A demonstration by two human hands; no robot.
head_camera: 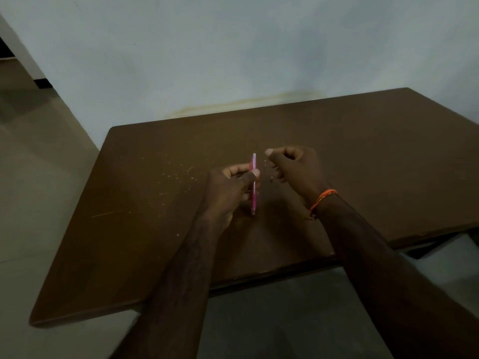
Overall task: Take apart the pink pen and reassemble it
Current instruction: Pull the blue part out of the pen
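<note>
The pink pen [254,185] stands nearly upright above the brown table [160,255], pinched at its middle between thumb and fingers of my left hand [228,193]. Its pale upper end points away from me and its lower end hangs just above the tabletop. My right hand [293,167] hovers a short way to the right of the pen's top, fingers curled with thumb and forefinger pinched together. Whether a small pen part sits in that pinch I cannot tell. An orange thread band [322,200] circles my right wrist.
Pale crumbs or specks [176,174] are scattered on the tabletop left of my hands. A pale wall [233,60] runs along the table's far edge. Tiled floor [33,177] lies to the left, and the table's near edge crosses under my forearms.
</note>
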